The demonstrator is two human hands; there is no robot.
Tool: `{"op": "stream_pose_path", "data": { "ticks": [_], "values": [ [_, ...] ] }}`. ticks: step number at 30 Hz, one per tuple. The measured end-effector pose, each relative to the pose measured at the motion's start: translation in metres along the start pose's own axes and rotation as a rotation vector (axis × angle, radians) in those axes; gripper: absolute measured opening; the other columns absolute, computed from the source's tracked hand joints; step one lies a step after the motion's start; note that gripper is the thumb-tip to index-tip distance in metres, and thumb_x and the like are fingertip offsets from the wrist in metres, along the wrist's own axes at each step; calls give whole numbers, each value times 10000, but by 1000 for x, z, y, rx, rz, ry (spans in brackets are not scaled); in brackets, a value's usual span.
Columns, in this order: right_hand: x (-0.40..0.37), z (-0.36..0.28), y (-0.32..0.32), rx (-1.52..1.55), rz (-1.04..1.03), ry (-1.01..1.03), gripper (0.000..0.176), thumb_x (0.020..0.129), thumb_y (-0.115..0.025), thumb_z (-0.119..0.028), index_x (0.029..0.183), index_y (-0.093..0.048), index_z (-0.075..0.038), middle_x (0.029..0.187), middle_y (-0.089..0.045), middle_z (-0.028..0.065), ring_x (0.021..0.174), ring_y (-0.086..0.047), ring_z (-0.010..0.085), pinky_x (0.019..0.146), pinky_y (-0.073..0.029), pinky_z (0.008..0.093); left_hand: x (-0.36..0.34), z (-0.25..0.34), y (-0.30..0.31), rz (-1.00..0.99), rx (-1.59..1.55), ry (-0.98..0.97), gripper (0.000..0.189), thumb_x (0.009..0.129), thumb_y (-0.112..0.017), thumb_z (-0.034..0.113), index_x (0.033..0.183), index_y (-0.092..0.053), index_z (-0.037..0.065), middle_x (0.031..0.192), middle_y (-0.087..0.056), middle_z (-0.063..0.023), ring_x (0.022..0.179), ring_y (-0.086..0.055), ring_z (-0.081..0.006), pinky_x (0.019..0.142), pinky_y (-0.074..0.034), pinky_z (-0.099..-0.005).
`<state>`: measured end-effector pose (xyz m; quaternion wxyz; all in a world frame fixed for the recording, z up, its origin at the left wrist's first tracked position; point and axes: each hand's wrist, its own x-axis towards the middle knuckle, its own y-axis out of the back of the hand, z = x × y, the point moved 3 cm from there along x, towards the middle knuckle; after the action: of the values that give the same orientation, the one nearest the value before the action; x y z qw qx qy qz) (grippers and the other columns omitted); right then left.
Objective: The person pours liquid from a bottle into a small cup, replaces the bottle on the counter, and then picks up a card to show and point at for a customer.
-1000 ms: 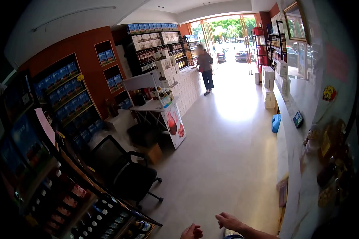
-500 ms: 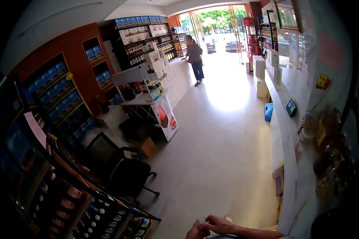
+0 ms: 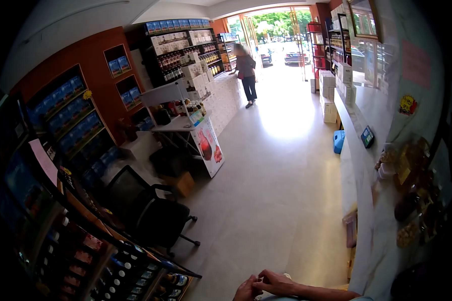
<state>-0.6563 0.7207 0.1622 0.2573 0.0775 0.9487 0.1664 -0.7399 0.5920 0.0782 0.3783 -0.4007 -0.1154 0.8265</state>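
In the head view, the person's bare left hand [image 3: 245, 290] and bare right hand [image 3: 273, 282] meet at the lower edge, low in front of the body. The fingers of both are bent, and the two hands touch each other. No object is visible between them, but the hands are small and partly cut off here, so it cannot be told whether something little is pinched inside.

The nearest goods are the dark glass-looking bottles with pale labels [image 3: 177, 279], to the left of the hands and apart from them. They are at the near end of a dark-edged display rack [image 3: 197, 275]. If they are full glass, as they seem, each should feel rather heavy for its size, quite stiff, smooth enough to slip from a damp palm, and fragile against a hard floor. The safest hold would be around the middle of the body, with the other hand supporting the base; the narrow neck alone gives a weaker grip.

Beyond the rack is a black mesh-backed office chair [image 3: 160, 220], and at the right side runs a white marble-patterned counter [image 3: 375, 105].
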Motion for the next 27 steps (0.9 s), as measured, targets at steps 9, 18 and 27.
{"op": "stream_pose_path", "data": {
  "ticks": [9,18,27],
  "values": [
    [16,10,-7,0,20,34,686,913,-515,-561,1306,-448,-3,1085,-642,137,1021,-614,261,890,-473,377,19,-5,19,-20,-8,-110,206,993,-515,294,963,-582,102,759,-567,14,641,-533,-87,560,-457,-222],
    [26,9,-10,-38,33,33,657,911,-534,-532,1309,-457,-15,1115,-638,129,1023,-618,256,892,-477,371,17,4,24,12,-13,-116,136,973,-545,248,910,-545,127,737,-559,14,616,-519,-87,564,-449,-229],
    [40,22,-16,21,-6,96,670,914,-558,-502,1323,-441,14,1129,-631,155,1009,-617,271,877,-484,368,23,0,35,34,-57,-86,144,973,-539,246,879,-543,138,736,-558,17,618,-516,-88,565,-444,-235]
  ]
}}
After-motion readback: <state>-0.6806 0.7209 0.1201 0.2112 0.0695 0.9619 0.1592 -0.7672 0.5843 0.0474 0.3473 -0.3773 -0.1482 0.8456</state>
